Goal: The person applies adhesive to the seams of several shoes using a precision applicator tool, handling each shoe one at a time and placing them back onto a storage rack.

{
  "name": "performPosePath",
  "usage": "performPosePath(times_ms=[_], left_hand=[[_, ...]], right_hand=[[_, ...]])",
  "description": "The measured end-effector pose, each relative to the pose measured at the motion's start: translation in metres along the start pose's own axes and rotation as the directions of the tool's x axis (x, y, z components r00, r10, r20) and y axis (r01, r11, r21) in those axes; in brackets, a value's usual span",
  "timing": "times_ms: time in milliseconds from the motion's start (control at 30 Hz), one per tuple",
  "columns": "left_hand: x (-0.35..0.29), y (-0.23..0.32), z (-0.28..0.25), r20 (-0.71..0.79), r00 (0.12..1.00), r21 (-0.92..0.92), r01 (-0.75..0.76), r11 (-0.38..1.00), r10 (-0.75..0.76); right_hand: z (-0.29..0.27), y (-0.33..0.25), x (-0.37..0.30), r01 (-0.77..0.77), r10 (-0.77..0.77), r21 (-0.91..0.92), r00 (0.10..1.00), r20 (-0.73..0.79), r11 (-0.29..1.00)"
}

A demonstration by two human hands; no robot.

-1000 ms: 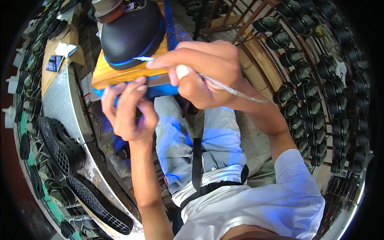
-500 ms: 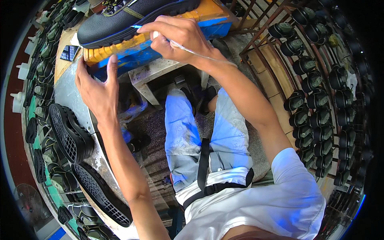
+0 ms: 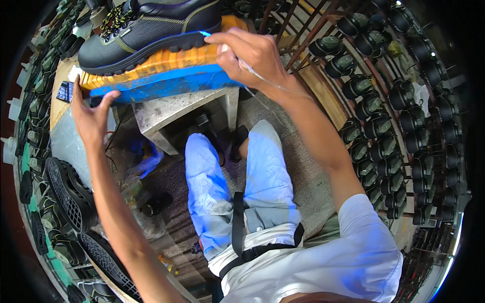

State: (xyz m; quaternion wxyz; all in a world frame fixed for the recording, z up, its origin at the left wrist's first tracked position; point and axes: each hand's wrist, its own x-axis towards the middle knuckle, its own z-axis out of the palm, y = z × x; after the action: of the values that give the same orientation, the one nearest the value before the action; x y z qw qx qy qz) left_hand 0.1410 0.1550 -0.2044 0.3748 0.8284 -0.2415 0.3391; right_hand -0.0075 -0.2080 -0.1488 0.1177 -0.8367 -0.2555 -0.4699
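Note:
A black safety shoe (image 3: 151, 38) with yellow stitching and yellow-flecked laces rests on an orange-topped blue block (image 3: 172, 83), toe to the left. My right hand (image 3: 250, 58) is closed on a slim pen-like tool (image 3: 205, 34). Its blue-lit tip is at the edge of the shoe's sole near the heel, and a thin clear tube or cord trails over my wrist. My left hand (image 3: 93, 116) is at the block's left end below the toe, thumb and fingers spread, seemingly touching it. Most of the tool is hidden in my right fingers.
Black soles (image 3: 70, 194) lie on the bench at the left, beside my left forearm. A dark phone-like object (image 3: 64, 91) is by the block's left end. Racks of dark shoes (image 3: 374, 121) fill the right side. A worn stool-like stand (image 3: 166, 108) is under the block.
My right hand with the pen-like tool has moved along the sole's edge toward the heel. The view has shifted, so more of the shoe shows. My left hand stays at the block's end.

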Motion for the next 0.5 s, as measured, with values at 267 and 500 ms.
performPosePath(times_ms=[267, 500], left_hand=[[-0.039, 0.092, 0.035, -0.107, 0.958, -0.305, -0.286, 0.909, 0.265], [-0.122, 0.100, -0.014, -0.092, 0.993, -0.193, -0.084, 0.978, 0.067]], right_hand=[[-0.018, -0.049, 0.000, 0.053, -0.058, 0.070, 0.997, 0.059, 0.996], [0.010, -0.072, 0.011, 0.116, -0.120, 0.125, 0.993, 0.021, 0.985]])
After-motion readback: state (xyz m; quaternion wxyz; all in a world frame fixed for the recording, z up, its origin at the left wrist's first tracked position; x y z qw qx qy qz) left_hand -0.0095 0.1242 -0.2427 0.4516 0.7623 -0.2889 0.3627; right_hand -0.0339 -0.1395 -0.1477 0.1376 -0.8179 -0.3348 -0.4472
